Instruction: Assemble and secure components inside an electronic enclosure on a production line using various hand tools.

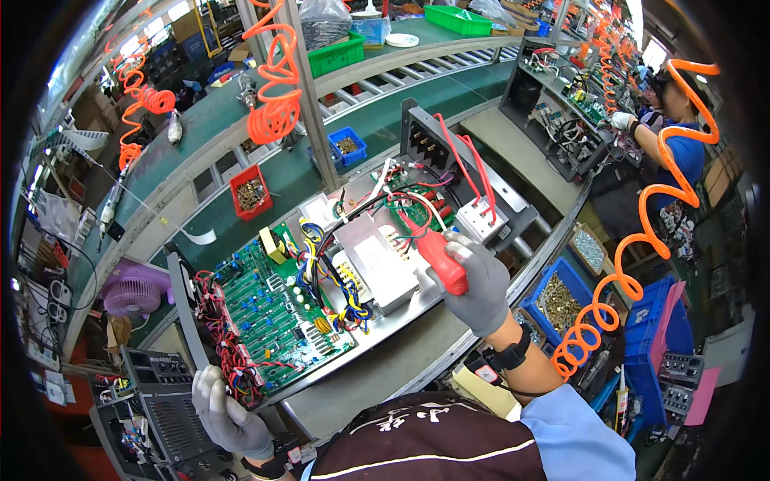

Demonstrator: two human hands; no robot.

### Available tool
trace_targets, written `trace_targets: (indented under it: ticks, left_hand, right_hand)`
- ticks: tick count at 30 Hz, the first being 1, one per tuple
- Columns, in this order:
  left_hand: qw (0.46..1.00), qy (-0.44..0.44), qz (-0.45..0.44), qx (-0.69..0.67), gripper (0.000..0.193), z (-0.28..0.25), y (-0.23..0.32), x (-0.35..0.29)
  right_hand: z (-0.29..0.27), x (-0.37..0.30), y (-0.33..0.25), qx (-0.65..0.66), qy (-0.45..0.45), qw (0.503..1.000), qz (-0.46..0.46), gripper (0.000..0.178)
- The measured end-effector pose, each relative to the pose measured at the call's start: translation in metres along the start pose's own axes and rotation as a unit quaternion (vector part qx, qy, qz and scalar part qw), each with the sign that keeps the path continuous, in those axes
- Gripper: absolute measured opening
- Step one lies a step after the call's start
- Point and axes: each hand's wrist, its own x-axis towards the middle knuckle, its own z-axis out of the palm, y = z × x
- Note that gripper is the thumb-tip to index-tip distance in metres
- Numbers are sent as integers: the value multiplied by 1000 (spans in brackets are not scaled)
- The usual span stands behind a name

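Note:
An opened metal chassis (409, 303) lies at a slant in front of me, with a green circuit board (269, 309) in its left part and a silver metal block (375, 260) near its middle. My right hand (481, 284), in a grey glove, is closed round the grip of a red-handled tool (439, 255). The tool points up and left over wiring beside the silver block; its exact tip is hard to make out among the wires. My gloved left hand (228, 413) is by the chassis's near left corner, next to the red wire bundle (228, 345), fingers loosely stretched and apart.
A red bin (251, 192) and a blue bin (347, 146) of small metal parts stand beyond the chassis. Another blue bin (556, 301) is at right. An orange coiled hose (642, 240) hangs at right. A co-worker (678, 140) works at the far right. A pink fan (132, 295) stands left.

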Motion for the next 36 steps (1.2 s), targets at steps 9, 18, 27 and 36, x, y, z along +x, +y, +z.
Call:
trace_targets:
  ticks: [9,18,27,36]
  left_hand:
    - [1000,-7,8,-12,22,1,-4,0]
    - [1000,-12,1,-5,21,-1,-1,0]
    - [1000,-18,1,-14,20,-2,-5,-2]
    - [1000,-5,2,-13,20,-1,-5,-2]
  right_hand:
    - [-6,41,-21,-39,-77,996,16,49]
    - [-10,49,-33,-75,-95,993,12,47]
    - [-12,55,-34,-72,-104,992,4,45]
    - [-19,38,-25,-59,-74,996,7,49]
